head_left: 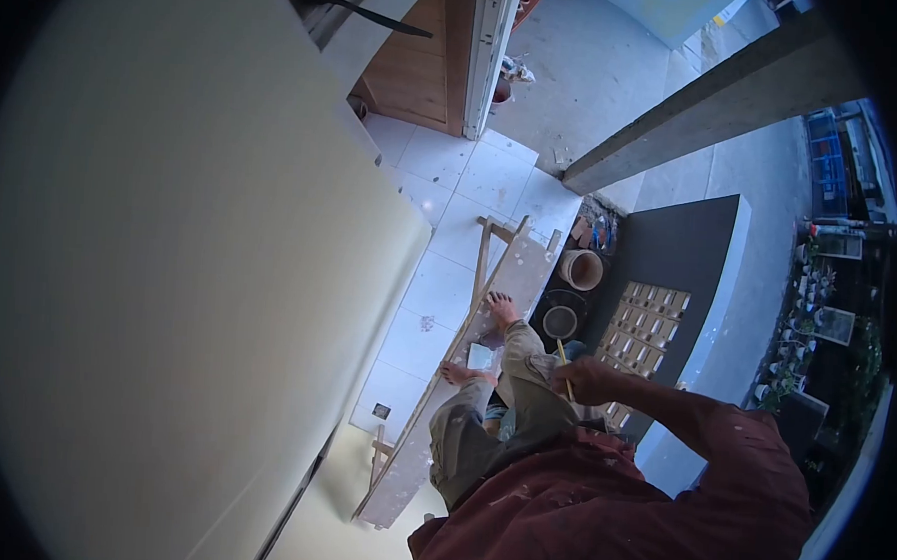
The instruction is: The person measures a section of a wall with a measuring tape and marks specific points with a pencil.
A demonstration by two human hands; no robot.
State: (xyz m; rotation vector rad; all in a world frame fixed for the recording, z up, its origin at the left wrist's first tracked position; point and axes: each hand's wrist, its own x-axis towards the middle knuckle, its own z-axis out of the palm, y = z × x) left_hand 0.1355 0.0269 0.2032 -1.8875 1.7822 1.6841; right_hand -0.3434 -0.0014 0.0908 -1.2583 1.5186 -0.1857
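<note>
My right hand [586, 381] is closed around a thin yellow stick [564, 357], near my right thigh. What the stick belongs to cannot be made out. My left hand does not show. Both bare feet stand on a long, paint-spotted wooden plank [514, 268] with wooden legs. Between the feet lies a small pale, squarish object [480, 356]. A large smooth cream wall [189, 269] rises on the left, in front of me.
Pale floor tiles [433, 289] lie under the plank. Beyond it stand a bucket [580, 270] and a dark round container [560, 322]. A low dark wall with a block grille [647, 324], a concrete post [697, 101] and a wooden door [413, 63] surround the area.
</note>
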